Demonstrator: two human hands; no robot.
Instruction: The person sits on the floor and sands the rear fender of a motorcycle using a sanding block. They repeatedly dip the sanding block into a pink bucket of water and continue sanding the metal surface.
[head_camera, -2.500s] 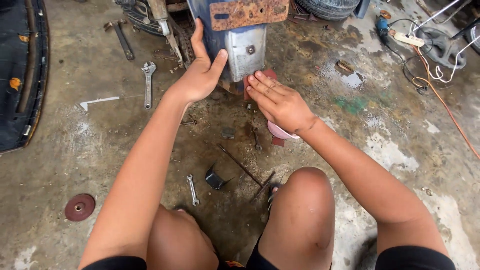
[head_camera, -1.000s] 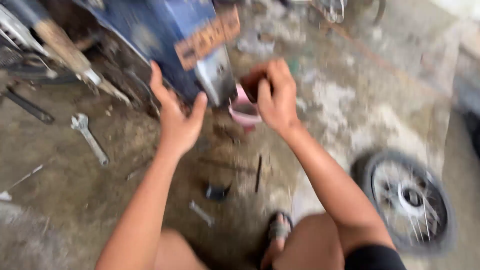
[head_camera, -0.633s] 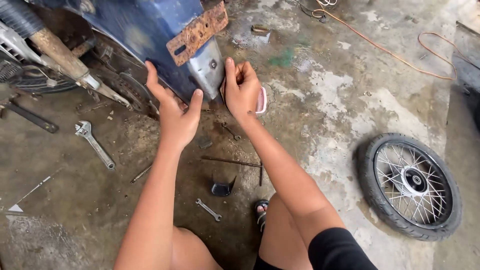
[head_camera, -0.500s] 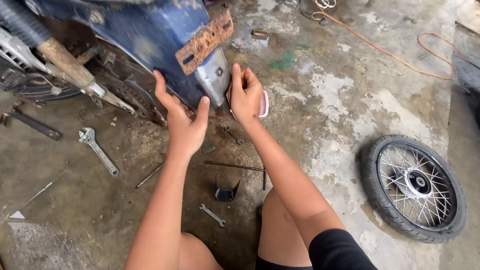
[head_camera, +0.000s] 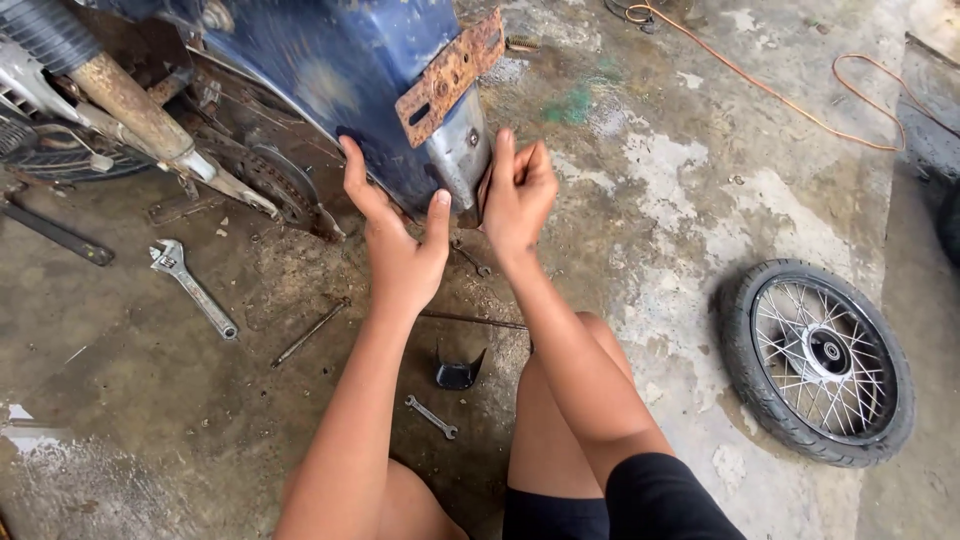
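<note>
My left hand is raised with its fingers spread and its fingertips touch the lower edge of the blue motorcycle rear fender. Beside it, my right hand has its fingers curled, with the index finger pointing up against the grey metal end piece under the rusty plate bracket. A thin reddish sliver shows between that hand and the grey piece; whether the hand holds it is hidden. My knees are bent below both arms.
A loose spoked wheel with tyre lies at the right. On the oily concrete lie an adjustable wrench, a small spanner, a small black part and a thin rod. A rusty exhaust pipe runs top left; an orange cable trails top right.
The view has swung left and closer to the fender. Both hands have risen to the fender's rear end, and the pink round object seen by my right hand is now almost hidden.
</note>
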